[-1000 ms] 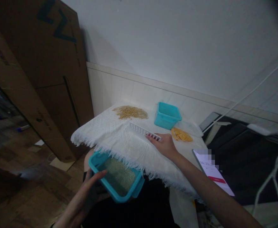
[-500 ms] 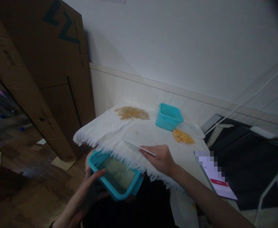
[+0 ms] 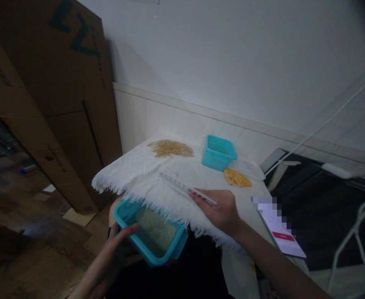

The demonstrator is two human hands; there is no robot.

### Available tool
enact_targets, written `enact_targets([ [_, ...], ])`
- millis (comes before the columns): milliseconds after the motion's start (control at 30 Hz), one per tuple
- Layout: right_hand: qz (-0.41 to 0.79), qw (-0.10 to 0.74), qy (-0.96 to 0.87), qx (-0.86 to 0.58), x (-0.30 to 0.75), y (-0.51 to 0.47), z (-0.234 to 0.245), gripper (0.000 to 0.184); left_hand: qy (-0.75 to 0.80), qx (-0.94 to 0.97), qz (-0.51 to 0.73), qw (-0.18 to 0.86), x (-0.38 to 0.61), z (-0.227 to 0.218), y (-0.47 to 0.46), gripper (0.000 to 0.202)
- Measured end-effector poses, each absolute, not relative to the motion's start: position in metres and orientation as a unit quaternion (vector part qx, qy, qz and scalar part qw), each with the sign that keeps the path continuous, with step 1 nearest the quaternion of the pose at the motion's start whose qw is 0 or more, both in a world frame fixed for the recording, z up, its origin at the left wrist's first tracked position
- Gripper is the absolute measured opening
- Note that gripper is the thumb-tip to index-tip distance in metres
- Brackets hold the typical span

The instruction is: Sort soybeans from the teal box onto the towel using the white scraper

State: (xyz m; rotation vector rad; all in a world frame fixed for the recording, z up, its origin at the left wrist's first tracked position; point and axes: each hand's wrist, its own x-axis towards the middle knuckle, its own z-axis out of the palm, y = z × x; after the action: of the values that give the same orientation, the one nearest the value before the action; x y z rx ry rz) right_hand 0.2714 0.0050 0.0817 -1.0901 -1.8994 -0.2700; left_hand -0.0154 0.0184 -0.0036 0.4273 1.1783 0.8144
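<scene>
My left hand (image 3: 112,259) grips a teal plastic tub (image 3: 149,232) of pale grains, held just under the fringed front edge of the white cloth (image 3: 145,174). My right hand (image 3: 221,209) is closed on one end of a long white slotted strip (image 3: 185,189), which lies across the cloth near its front edge. A heap of tan beans (image 3: 170,148) sits at the cloth's far left.
A second teal tub (image 3: 218,152) stands at the back of the cloth, with yellow pieces (image 3: 237,178) beside it. A phone (image 3: 277,226) lies to the right of my arm. Big cardboard boxes (image 3: 48,83) rise on the left. White cables (image 3: 326,124) run along the right wall.
My right hand drew the white strip from mid-cloth toward the front edge over the tub, then shifted slightly right. The left hand and tub stayed almost in place.
</scene>
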Motion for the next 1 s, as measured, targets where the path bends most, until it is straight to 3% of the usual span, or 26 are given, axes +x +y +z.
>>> enact_targets([
  [200,-0.033,0.403,-0.674,-0.618,0.312,0.073,0.083,0.048,0.544,0.19,0.357,0.736,-0.017,-0.003,0.021,0.091],
  [367,0.021,0.38,-0.671,-0.636,0.305,0.104,0.074,0.038,0.545,0.19,0.363,0.731,-0.019,0.002,0.023,0.099],
  [533,0.012,0.37,-0.69,-0.622,0.297,0.109,0.07,0.035,0.534,0.191,0.376,0.733,-0.019,0.005,0.021,0.096],
  [767,0.0,0.384,-0.724,-0.573,0.295,0.09,0.06,0.025,0.527,0.182,0.378,0.739,-0.019,0.005,0.02,0.107],
  [1000,0.011,0.395,-0.742,-0.541,0.289,0.07,0.061,0.022,0.521,0.192,0.386,0.737,-0.02,0.007,0.018,0.101],
])
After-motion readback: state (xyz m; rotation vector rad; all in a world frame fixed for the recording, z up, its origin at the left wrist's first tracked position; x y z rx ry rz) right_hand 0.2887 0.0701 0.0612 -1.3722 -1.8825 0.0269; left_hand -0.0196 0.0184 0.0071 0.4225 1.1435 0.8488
